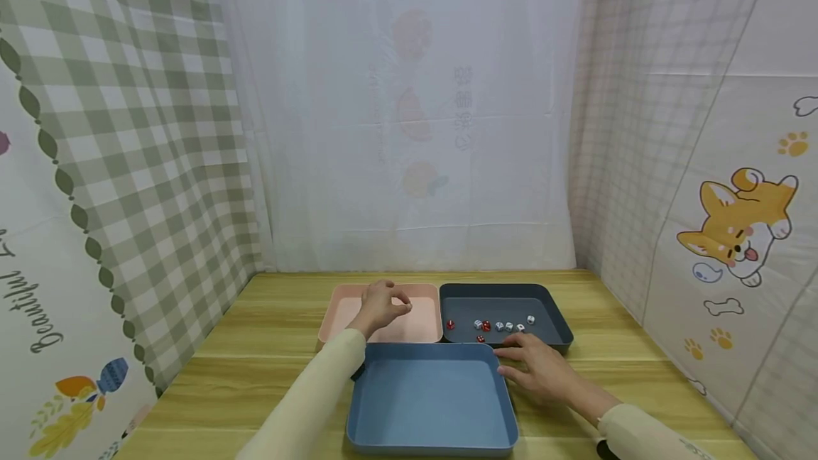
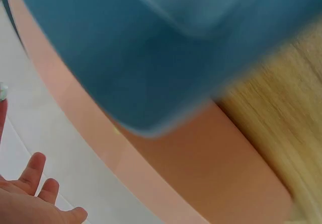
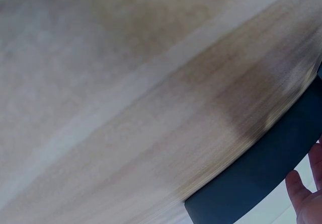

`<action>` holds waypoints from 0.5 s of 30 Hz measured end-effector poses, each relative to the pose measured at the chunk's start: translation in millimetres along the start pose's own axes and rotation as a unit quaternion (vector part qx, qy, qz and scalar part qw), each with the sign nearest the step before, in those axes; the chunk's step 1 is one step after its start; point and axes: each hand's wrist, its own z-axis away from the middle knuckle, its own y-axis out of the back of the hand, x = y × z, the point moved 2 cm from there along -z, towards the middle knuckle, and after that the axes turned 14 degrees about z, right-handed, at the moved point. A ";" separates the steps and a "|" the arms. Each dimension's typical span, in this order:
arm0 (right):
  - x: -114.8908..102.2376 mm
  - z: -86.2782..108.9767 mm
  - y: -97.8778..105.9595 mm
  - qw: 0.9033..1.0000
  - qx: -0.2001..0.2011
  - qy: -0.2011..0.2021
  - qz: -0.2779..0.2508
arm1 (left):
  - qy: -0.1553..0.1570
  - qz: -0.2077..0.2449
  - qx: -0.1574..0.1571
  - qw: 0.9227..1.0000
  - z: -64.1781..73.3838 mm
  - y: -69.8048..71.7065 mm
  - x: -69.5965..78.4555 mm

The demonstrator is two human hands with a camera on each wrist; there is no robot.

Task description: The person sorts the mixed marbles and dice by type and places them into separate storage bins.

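Observation:
Over the pink tray (image 1: 348, 304), my left hand (image 1: 381, 306) pinches a small white die (image 2: 3, 91) between thumb and forefinger; the other fingers are spread in the left wrist view. My right hand (image 1: 540, 368) rests loosely with fingers extended, by the right corner of the blue tray (image 1: 434, 396) and the front of the dark tray (image 1: 505, 297). Several white dice (image 1: 509, 326) and red dice (image 1: 486, 326) lie in the dark tray. Whether the right fingertips touch a rim I cannot tell.
The three trays stand close together on a wood-grain table (image 1: 255, 360), the blue one nearest. A white curtain (image 1: 409, 126) hangs behind, with a green checked cloth (image 1: 160, 126) at left and a dog-printed cloth (image 1: 722, 197) at right.

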 end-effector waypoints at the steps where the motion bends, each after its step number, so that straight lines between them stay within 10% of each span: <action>1: 0.0 0.0 0.1 1.000 -0.001 0.000 0.000 | 0.007 0.003 0.004 1.000 0.3 3.3 -3.3; 15: -0.3 0.4 0.8 1.000 0.004 0.001 0.000 | 0.060 0.035 0.033 0.997 11.5 28.1 -37.5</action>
